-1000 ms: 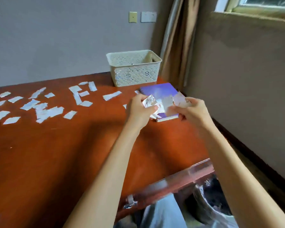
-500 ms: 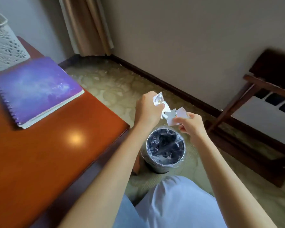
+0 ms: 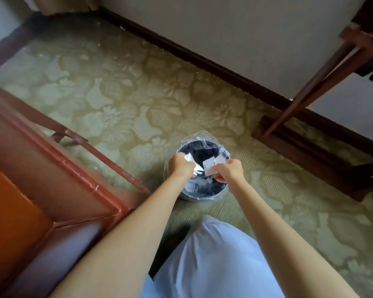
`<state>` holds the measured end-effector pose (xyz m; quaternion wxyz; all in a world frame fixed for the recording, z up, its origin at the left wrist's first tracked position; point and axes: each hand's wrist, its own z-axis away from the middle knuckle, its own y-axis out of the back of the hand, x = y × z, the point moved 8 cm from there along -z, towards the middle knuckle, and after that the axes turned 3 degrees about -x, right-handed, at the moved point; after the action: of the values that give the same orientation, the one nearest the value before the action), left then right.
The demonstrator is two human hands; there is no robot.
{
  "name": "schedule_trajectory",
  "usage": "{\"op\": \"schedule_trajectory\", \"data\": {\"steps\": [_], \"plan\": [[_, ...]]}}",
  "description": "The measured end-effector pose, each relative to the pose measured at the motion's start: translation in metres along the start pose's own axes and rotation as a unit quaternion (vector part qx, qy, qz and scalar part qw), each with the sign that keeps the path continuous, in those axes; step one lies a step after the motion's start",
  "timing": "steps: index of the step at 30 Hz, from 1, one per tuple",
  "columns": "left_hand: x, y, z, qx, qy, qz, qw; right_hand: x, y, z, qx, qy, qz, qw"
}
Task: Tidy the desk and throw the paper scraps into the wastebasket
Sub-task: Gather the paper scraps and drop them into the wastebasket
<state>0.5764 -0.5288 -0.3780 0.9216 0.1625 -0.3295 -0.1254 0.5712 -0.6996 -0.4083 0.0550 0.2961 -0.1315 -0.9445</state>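
Drop-off step in hand, judging by the layout: both hands poised right over the mouth of the wastebasket (image 3: 202, 191), a small round bin with a clear plastic liner, standing on the patterned green carpet (image 3: 121, 100) just beyond the desk corner (image 3: 108, 203). Left hand (image 3: 181, 167) curled closed around a crumpled bunch of paper scraps (image 3: 191, 158), white edges poking out toward the centre of the wastebasket. Right hand (image 3: 229, 172) closed in a pinch on a few flat scraps (image 3: 209, 166), fanned upward over the wastebasket's opening. Hands near each other but apart, a dark gap of wastebasket interior between. More pale pieces already lying inside the wastebasket, below the hands. Next move, as a judgement: loosen both grips while still above the rim, spread the fingers fully so nothing clings, perhaps a slight shake, since light paper drifts and may flutter past the wastebasket onto the carpet. Then back to the desk for whatever remains there; desktop mostly out of sight from here, so amount left impossible to tell. Beyond the wastebasket, dark wooden furniture legs (image 3: 310, 97) against the skirting. No brand, label or readable writing anywhere: scraps too small and blurred, wastebasket liner unmarked.
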Motion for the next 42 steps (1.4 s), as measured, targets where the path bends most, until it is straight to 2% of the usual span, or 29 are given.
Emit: {"op": "schedule_trajectory", "data": {"steps": [8,11,16,21,25,30,33,37,42], "plan": [[-0.025,-0.034,-0.038,-0.042,0.093,0.103,0.989,0.041,-0.020,-0.052,0.015,-0.068,-0.004,0.998],[-0.034,-0.044,-0.038,-0.080,0.118,0.132,0.981,0.047,-0.031,-0.060,-0.013,-0.074,-0.008,0.997],[-0.041,-0.041,-0.031,-0.074,0.129,0.135,0.980,0.052,-0.028,-0.059,0.012,-0.074,0.045,0.996],[-0.029,-0.025,-0.009,-0.071,0.092,0.124,0.985,0.040,-0.027,-0.037,0.021,-0.036,0.013,0.999],[-0.001,0.006,0.024,-0.005,0.022,0.082,0.996,0.000,-0.019,0.009,0.036,0.048,0.023,0.998],[0.065,0.050,0.104,0.049,-0.135,0.069,0.987,-0.075,0.004,0.100,0.059,0.214,0.037,0.974],[0.099,0.091,0.170,0.102,-0.232,0.091,0.963,-0.117,0.016,0.165,0.078,0.314,0.051,0.945],[0.118,0.162,0.263,0.196,-0.345,0.097,0.913,-0.156,0.013,0.261,0.071,0.427,0.048,0.900],[0.080,0.251,0.360,0.298,-0.405,0.124,0.855,-0.178,-0.029,0.392,0.008,0.549,0.033,0.835]]}}
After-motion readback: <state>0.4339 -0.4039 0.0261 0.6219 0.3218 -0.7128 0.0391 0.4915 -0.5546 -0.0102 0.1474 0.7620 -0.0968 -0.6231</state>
